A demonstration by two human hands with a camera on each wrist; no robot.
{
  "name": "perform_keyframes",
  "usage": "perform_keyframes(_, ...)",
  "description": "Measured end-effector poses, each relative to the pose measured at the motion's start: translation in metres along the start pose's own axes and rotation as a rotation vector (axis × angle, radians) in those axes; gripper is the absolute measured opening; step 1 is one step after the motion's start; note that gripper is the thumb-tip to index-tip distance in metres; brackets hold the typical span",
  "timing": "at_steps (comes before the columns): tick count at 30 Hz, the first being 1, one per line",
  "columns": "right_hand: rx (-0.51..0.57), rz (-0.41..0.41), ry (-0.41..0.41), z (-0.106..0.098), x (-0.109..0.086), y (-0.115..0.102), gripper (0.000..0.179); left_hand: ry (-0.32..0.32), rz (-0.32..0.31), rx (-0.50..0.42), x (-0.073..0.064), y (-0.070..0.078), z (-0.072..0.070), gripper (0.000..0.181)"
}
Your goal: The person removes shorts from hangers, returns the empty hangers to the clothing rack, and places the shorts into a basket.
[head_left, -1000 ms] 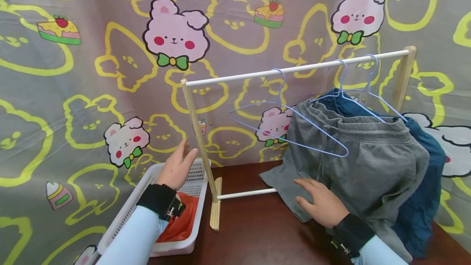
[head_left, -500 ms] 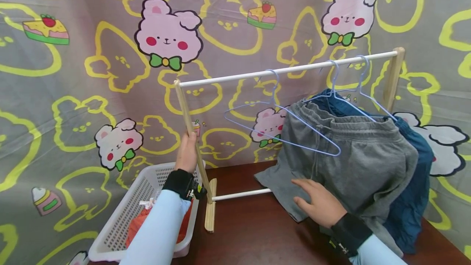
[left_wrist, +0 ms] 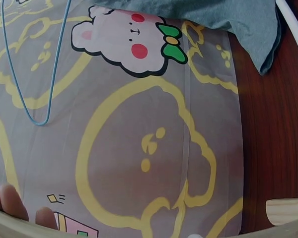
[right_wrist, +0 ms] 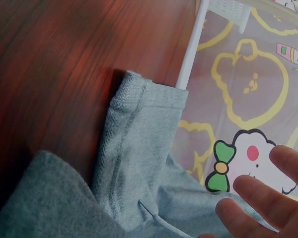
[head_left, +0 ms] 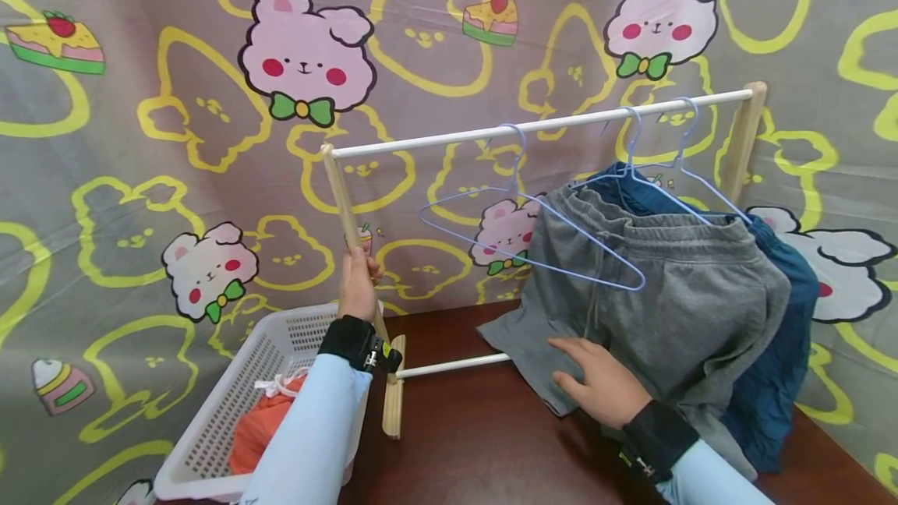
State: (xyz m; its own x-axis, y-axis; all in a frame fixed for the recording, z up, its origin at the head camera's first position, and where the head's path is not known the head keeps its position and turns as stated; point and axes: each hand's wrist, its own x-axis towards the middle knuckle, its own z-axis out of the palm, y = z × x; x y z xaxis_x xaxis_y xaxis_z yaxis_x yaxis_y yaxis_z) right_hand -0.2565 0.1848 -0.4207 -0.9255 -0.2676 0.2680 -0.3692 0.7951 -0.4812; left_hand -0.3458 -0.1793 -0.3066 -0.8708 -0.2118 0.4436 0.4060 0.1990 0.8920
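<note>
The rack (head_left: 561, 121) is stood on the dark surface (head_left: 463, 435), with the white basket (head_left: 210, 404) set just beside its left post (head_left: 340, 197). That post is held by the left hand (head_left: 359, 287), partway up, with the fingers curled round it. Nothing is held by the right hand (head_left: 596, 380); its fingers are spread, in front of the grey pants (head_left: 680, 310). Whether the cloth is touched cannot be told.

The rack seems to be made of pale wood and thin white bars, so it should feel stiff but light. It could be tipped or slid with a small push, since most of the cloth is hung toward the right end. It is best held by a post, as is done here. The top bar looks smooth, so hangers may be slid along it if the rack is tilted.

The grey pants and the blue pants (head_left: 782, 380) look soft and floppy; they should be taken by the waistband, not by a loose leg. The bare hanger (head_left: 515, 181) looks thin and light, and could be swung or bent. It is best pinched near the hook.
</note>
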Motion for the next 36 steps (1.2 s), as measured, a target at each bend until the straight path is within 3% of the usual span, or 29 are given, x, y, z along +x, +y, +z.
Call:
perform_keyframes(5, 0.000, 0.013, -0.002, 0.002, 0.001, -0.001, 0.053, 0.012, -0.027, -0.015, 0.001, -0.001, -0.001, 0.048)
perform_keyframes(17, -0.006, -0.022, 0.045, -0.008, -0.009, 0.003, 0.053, -0.004, -0.035, 0.089, 0.004, -0.004, -0.005, 0.048)
perform_keyframes(26, -0.056, -0.009, 0.089, -0.050, -0.023, 0.003, 0.057, 0.001, -0.025, 0.090, 0.006, -0.002, -0.002, 0.045)
perform_keyframes(36, -0.126, 0.001, 0.170, -0.101, -0.042, -0.004, 0.045, -0.015, -0.015, 0.075, 0.004, -0.005, -0.004, 0.045)
